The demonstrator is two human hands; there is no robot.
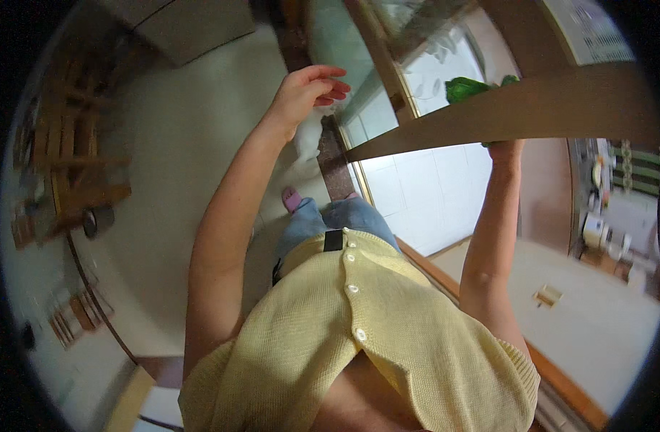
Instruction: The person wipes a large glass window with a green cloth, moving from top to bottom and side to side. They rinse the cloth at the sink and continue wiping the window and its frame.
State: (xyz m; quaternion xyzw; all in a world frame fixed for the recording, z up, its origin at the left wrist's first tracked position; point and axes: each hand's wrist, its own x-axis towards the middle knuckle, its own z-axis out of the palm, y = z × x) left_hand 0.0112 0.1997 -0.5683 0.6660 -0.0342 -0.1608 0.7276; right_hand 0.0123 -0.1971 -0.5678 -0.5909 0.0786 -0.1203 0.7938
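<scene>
My left hand is raised over the floor, holding nothing, its fingers loosely curled and slightly apart. A brown wooden door or window frame with glass panes stands beyond its fingertips. My right arm reaches up behind a wide wooden rail, which hides most of my right hand; only the wrist end shows below. Bunched green cloth emerges above the rail, and a bit of it shows beside the wrist, so the hand appears to hold it. The grip itself is hidden.
Below my left hand is a blurred white shape that I cannot identify. A dark stone threshold runs near my pink slippers. Wooden furniture stands left. A wall with a switch plate and a cluttered worktop are at right.
</scene>
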